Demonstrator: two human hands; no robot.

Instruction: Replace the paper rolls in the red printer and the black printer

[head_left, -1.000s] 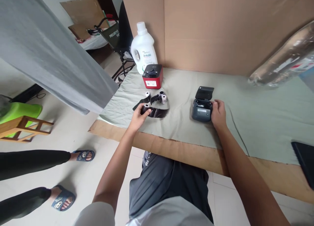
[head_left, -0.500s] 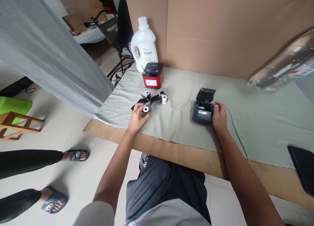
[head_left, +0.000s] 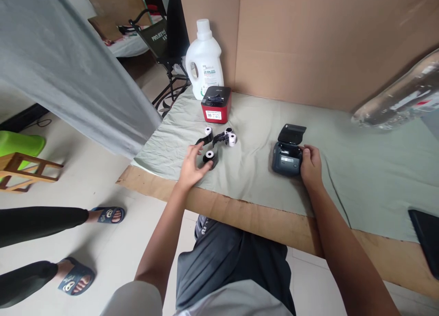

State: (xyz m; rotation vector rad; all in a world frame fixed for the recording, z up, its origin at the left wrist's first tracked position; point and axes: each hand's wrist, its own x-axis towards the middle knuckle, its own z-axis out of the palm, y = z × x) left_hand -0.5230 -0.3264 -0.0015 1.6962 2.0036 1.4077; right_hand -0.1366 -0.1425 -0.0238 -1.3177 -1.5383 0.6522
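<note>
My left hand [head_left: 193,166] is open over the cloth, fingers spread, its thumb tip beside a small roll [head_left: 209,155] with a white core and dark outer wrap. Just beyond lie more small rolls: a white one [head_left: 208,131] with a black strip trailing from it, and a white roll [head_left: 232,139] beside another with a dark top [head_left: 228,131]. My right hand [head_left: 311,164] grips the right side of a dark portable printer [head_left: 287,159], its fingers partly hidden behind it. The printer's lid [head_left: 291,134] stands raised.
A red and black box-shaped device [head_left: 216,110] and a white detergent bottle [head_left: 206,62] stand at the back left. A cable [head_left: 338,190] runs right of the printer. A dark phone-like slab [head_left: 425,238] lies far right. Another person's legs [head_left: 43,224] are at left.
My left fingers have opened away from the small roll, which now stands on the cloth. My right hand stays on the printer. The view has shifted slightly.
</note>
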